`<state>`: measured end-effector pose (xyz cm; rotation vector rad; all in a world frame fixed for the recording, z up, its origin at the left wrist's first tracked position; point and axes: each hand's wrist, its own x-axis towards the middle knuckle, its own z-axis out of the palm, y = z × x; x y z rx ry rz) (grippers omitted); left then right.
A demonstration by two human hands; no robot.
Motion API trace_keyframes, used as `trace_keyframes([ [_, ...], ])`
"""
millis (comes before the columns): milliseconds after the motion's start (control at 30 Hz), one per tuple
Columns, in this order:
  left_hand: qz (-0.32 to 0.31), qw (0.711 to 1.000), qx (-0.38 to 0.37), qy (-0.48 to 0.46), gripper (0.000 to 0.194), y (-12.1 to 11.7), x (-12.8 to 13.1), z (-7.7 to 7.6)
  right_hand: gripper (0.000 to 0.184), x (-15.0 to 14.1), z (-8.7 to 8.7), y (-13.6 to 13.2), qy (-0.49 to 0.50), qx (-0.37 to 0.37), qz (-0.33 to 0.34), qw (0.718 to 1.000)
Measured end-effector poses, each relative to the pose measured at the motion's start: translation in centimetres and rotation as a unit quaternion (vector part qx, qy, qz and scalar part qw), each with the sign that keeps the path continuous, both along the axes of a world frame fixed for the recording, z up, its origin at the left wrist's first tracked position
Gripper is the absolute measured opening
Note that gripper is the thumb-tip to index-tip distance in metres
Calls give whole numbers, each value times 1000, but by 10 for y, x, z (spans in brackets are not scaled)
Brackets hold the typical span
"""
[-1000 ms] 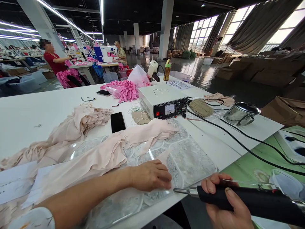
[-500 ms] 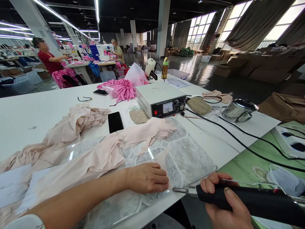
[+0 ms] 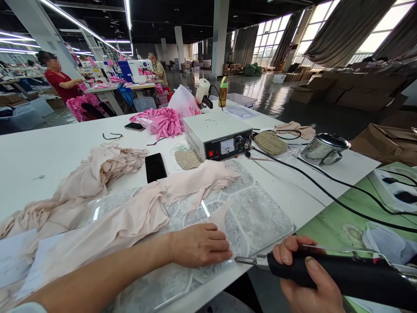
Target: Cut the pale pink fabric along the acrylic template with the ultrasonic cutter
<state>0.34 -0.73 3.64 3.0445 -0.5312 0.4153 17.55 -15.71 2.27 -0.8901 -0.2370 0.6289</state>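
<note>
Black and cylindrical, the handheld tool with a silver metal tip point(image 3: 352, 274) lies in the right hand point(image 3: 321, 280), fingers and thumb wrapped round its body. Its tip points at the left hand point(image 3: 202, 246), close to the fingertips. That hand lies palm down with bent fingers on a thin pale-pink fabric piece point(image 3: 220, 216); whether it pinches the cloth, I cannot tell. Beneath is a clear, glossy sheet point(image 3: 262, 213). Beyond the left hand are a layered pale-pink fabric pile point(image 3: 143, 213) and, farther off, a white metal box with a black front panel point(image 3: 218, 130).
</note>
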Motion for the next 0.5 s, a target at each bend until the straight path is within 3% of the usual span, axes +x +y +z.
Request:
trace_keyframes([
  [233, 3, 1000, 13, -22, 20, -1, 1, -4, 19, 0, 7, 2, 5, -13, -5, 1000],
  [500, -5, 999, 34, -21, 18, 0, -2, -10, 18, 4, -1, -9, 14, -32, 21, 999],
])
